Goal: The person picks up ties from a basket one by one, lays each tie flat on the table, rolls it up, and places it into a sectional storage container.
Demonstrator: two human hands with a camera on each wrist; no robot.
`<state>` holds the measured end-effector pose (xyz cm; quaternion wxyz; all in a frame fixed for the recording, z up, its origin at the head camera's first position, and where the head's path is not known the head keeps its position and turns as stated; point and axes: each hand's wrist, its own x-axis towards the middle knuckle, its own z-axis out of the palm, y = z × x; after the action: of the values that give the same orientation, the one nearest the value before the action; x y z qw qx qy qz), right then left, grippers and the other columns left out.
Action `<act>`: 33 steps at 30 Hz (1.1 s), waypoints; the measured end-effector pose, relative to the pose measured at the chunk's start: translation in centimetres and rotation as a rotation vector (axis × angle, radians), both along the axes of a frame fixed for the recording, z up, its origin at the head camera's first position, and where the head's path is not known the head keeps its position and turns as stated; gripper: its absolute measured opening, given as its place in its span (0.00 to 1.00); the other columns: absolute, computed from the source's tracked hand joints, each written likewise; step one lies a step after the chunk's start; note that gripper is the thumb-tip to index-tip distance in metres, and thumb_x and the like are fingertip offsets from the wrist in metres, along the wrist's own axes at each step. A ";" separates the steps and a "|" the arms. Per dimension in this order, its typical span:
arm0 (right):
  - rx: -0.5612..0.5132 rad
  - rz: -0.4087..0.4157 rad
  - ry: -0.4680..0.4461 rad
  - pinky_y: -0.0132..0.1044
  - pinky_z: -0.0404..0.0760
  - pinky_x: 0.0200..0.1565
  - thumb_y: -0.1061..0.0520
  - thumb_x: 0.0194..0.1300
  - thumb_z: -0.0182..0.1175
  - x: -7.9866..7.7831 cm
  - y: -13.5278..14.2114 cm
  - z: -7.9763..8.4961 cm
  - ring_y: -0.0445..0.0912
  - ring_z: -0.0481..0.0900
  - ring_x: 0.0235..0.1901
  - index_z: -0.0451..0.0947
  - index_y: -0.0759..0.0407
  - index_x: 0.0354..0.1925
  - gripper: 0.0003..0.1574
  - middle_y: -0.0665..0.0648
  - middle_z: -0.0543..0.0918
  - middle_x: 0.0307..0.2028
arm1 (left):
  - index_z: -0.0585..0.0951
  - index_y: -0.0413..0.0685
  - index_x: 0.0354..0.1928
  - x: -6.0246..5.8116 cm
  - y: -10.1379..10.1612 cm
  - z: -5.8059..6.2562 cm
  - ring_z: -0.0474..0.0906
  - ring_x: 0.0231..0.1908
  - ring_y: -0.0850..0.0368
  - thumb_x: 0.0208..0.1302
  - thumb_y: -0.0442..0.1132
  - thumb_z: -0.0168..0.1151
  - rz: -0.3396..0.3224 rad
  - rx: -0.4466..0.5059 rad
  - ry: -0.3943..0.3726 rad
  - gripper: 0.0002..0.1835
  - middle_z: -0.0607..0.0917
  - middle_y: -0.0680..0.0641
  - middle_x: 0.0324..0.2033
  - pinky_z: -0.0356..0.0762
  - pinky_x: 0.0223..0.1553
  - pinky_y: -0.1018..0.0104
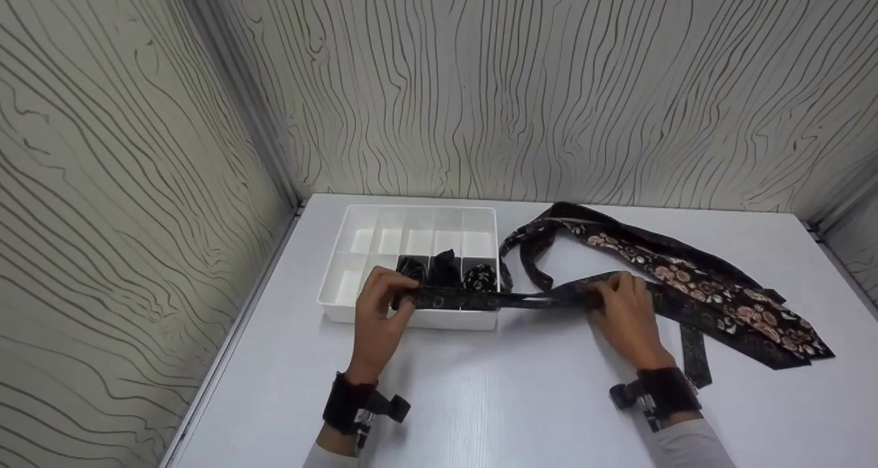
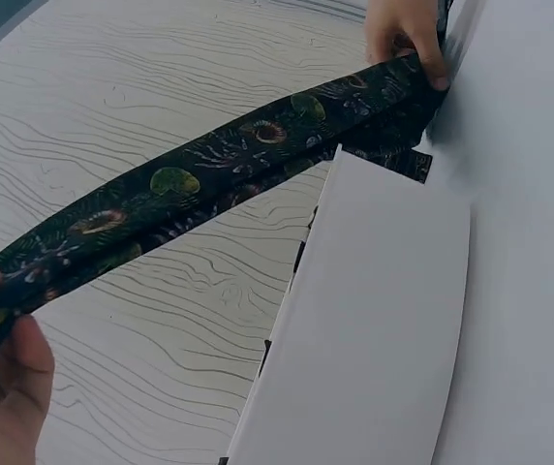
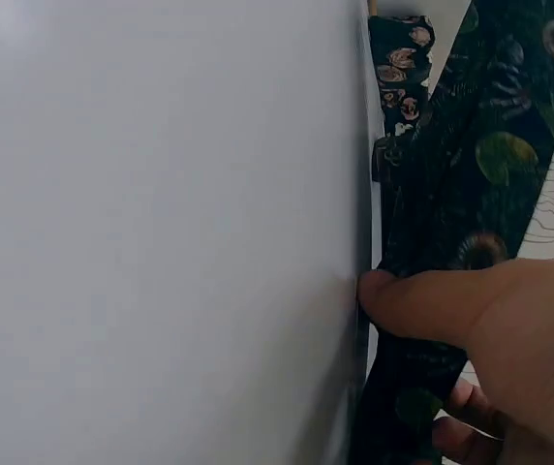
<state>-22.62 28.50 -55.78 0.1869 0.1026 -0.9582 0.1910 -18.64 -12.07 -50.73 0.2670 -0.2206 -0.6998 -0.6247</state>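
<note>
Dark patterned tie: stretched between the left hand (image 1: 381, 307) and the right hand (image 1: 627, 317), its held stretch (image 1: 456, 298) crossing the front of the white divided box (image 1: 439, 321).
Long axis: roughly left to right, near parallel to the box's front wall; past the right hand the cloth runs on rightward, slanting toward the person.
Left grip: thumb and fingers pinch the tie at the box's front edge; this is the hand nearer the compartments.
Right grip: thumb on one face, fingers on the other, pinching the tie to the right of the box; this is the hand nearer the floral tie (image 1: 675, 274).
Tie's lie: nearly flat in the left wrist view, with green and ringed motifs outward; narrow and edge-on near its middle from the head.
Floral tie: on the right, looped toward the box at one end, its broad end overlapping dark cloth; which layers belong together there, I cannot tell.
Narrow tail (image 1: 696, 357): just beyond the right wrist, pointing toward the person; its owner is unclear.
Rolled dark cloths (image 1: 480, 276): in the three right-hand compartments of the near row, partly behind the held tie.
Worktop (image 1: 494, 399): smooth, white, beneath everything.
Room: wood-grain-patterned panels (image 1: 466, 90) rise behind and at both sides.
</note>
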 end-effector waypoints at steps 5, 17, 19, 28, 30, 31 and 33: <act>0.004 -0.011 -0.063 0.73 0.62 0.67 0.70 0.56 0.70 0.2 1.8 0.1 0.76 0.67 0.66 0.80 0.67 0.54 0.25 0.77 0.76 0.62 | 0.85 0.33 0.45 -0.4 -1.2 -0.3 0.76 0.43 0.59 0.61 0.13 0.56 0.037 0.021 -0.049 0.16 0.79 0.42 0.43 0.77 0.43 0.73; 0.019 -0.073 -0.093 0.75 0.72 0.51 0.71 0.54 0.70 1.6 7.8 0.2 0.76 0.77 0.49 0.82 0.69 0.50 0.22 0.77 0.82 0.49 | 0.85 0.36 0.44 -1.1 -4.8 -0.9 0.78 0.45 0.57 0.64 0.15 0.58 0.176 0.078 -0.147 0.14 0.81 0.42 0.45 0.78 0.45 0.74; 0.012 -0.071 -0.099 0.76 0.71 0.51 0.71 0.54 0.71 1.7 8.9 0.1 0.77 0.76 0.51 0.82 0.69 0.51 0.23 0.78 0.81 0.51 | 0.85 0.37 0.44 -1.1 -5.2 -1.0 0.78 0.45 0.57 0.65 0.16 0.59 0.184 0.087 -0.164 0.14 0.81 0.43 0.45 0.79 0.46 0.74; -0.121 -0.135 -0.130 0.69 0.77 0.45 0.73 0.65 0.62 3.1 12.4 1.1 0.76 0.80 0.48 0.83 0.65 0.56 0.21 0.80 0.82 0.54 | 0.84 0.35 0.47 -1.1 -5.9 -1.2 0.78 0.45 0.58 0.69 0.20 0.60 0.191 0.122 -0.220 0.09 0.79 0.44 0.46 0.81 0.45 0.73; -0.157 -0.152 -0.160 0.60 0.79 0.40 0.69 0.71 0.60 3.6 12.9 2.2 0.72 0.82 0.45 0.81 0.64 0.61 0.21 0.79 0.83 0.55 | 0.83 0.33 0.48 -0.9 -6.2 -1.1 0.78 0.46 0.58 0.70 0.21 0.60 0.196 0.140 -0.234 0.09 0.79 0.44 0.47 0.82 0.45 0.73; -0.172 -0.152 -0.176 0.56 0.79 0.39 0.68 0.73 0.59 3.9 13.1 2.8 0.70 0.82 0.45 0.80 0.64 0.63 0.21 0.79 0.82 0.56 | 0.83 0.33 0.49 -0.9 -6.3 -1.0 0.79 0.45 0.58 0.71 0.21 0.60 0.199 0.152 -0.242 0.09 0.79 0.43 0.47 0.82 0.44 0.72; -0.177 -0.134 -0.203 0.53 0.78 0.40 0.65 0.76 0.58 4.4 13.6 3.9 0.70 0.81 0.47 0.80 0.65 0.63 0.20 0.79 0.82 0.56 | 0.82 0.32 0.51 -0.6 -6.6 -0.8 0.79 0.45 0.59 0.72 0.21 0.59 0.212 0.160 -0.262 0.10 0.80 0.43 0.48 0.83 0.44 0.72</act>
<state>-18.26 42.10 -51.84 0.1096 0.0018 -0.9563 0.2711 -19.22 -18.68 -51.54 0.2549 -0.0403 -0.6959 -0.6702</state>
